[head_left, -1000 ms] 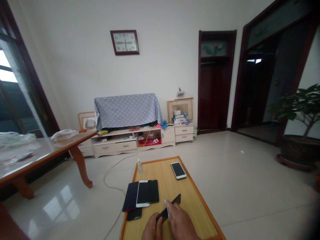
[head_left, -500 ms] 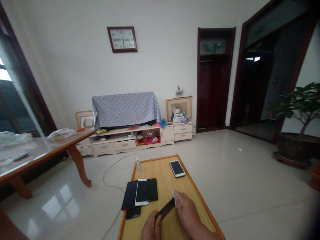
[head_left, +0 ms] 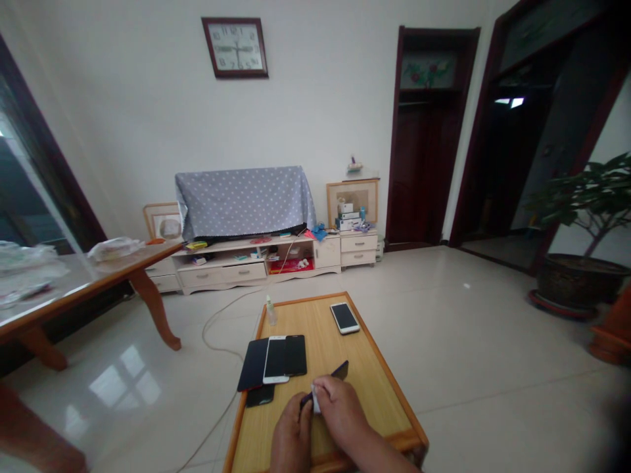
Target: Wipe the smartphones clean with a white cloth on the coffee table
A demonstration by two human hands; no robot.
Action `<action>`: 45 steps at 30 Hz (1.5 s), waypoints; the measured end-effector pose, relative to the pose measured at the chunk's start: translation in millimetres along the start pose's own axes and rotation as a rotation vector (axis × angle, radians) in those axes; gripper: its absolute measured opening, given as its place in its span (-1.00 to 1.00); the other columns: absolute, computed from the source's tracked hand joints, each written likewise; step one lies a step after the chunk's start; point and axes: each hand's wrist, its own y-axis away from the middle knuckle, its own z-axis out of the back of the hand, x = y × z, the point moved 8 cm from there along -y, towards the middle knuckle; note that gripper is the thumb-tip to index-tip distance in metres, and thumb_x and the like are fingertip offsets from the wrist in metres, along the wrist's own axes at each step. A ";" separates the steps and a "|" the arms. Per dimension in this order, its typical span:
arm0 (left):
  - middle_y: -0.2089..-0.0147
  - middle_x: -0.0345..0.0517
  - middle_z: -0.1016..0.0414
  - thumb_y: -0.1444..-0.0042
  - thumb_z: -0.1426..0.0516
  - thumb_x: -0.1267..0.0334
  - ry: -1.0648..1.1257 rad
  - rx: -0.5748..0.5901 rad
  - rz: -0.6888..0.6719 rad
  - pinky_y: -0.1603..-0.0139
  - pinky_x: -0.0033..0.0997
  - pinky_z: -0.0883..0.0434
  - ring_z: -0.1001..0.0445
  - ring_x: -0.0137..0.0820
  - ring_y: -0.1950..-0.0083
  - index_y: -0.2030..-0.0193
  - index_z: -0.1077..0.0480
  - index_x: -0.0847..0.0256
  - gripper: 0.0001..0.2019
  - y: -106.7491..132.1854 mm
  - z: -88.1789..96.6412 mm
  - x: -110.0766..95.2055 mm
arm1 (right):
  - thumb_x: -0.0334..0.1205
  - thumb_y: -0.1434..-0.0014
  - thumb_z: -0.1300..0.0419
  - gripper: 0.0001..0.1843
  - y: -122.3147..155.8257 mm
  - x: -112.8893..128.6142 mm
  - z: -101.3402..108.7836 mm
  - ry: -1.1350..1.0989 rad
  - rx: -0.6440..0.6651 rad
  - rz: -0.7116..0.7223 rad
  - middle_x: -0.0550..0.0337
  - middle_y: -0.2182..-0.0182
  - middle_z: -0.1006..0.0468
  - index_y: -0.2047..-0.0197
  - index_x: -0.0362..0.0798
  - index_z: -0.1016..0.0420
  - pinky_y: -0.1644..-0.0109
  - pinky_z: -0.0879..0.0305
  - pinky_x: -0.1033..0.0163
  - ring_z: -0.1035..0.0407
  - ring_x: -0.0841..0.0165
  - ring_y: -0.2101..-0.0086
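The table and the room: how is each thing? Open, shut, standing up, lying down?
Left hand: gripping held phone
Right hand: gripping white wipe
Held phone: tilted, partly hidden by hands
Bottle: upright
Far phone: flat, screen dark
Left-side phones: flat, overlapping
Cabinet drawers: look shut
Spotted cover: draped
Clock: hung on wall
Door: too dark to tell

framed clock (head_left: 235,47) hung high on a pale wall (head_left: 320,98); below it, a spotted cloth (head_left: 244,202) draped above a white cabinet (head_left: 221,274); left, a plastic bag (head_left: 116,249) on a wooden table (head_left: 156,309); right, a potted plant (head_left: 572,282) on the floor (head_left: 468,341).
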 end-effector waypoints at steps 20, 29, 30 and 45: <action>0.07 0.06 -0.65 -0.26 0.00 0.03 -0.051 -0.013 -0.013 -0.03 -0.20 -0.54 -0.62 -0.19 0.04 0.05 -0.49 0.17 -0.64 -3.1 1.8 11.3 | -0.30 -0.24 -0.10 -0.74 -14.7 -9.7 5.0 0.020 -0.034 -0.124 0.21 0.48 -0.61 0.44 -0.03 -0.54 0.33 -0.15 0.36 -0.48 0.36 0.41; 0.05 0.08 -0.66 -0.22 0.00 -0.02 -0.075 -0.025 0.032 -0.07 -0.19 -0.53 -0.62 -0.18 0.02 0.06 -0.51 0.19 -0.60 -4.5 0.8 16.4 | -0.35 -0.23 -0.11 -0.75 -15.3 -9.8 6.2 0.062 -0.044 -0.144 0.21 0.49 -0.60 0.45 -0.02 -0.52 0.36 -0.09 0.35 -0.46 0.37 0.42; 0.05 0.08 -0.66 -0.21 0.01 0.02 -0.063 -0.012 0.025 -0.06 -0.20 -0.54 -0.62 -0.19 0.02 0.06 -0.51 0.18 -0.61 -4.0 0.6 14.4 | -0.35 -0.22 -0.13 -0.76 -9.6 -2.5 -5.3 0.058 -0.022 -0.132 0.23 0.49 -0.60 0.46 -0.02 -0.52 0.37 -0.08 0.36 -0.46 0.38 0.42; 0.18 0.02 -0.67 -0.27 0.05 -0.17 -0.091 -0.090 -0.022 0.05 -0.30 -0.56 -0.65 -0.23 0.14 0.14 -0.51 0.15 -0.52 -7.0 -2.8 29.8 | -0.20 -0.11 -0.17 -0.81 -39.6 -64.5 48.4 -0.182 -0.177 -0.254 0.21 0.50 -0.57 0.50 -0.03 -0.51 0.31 -0.15 0.30 -0.44 0.29 0.37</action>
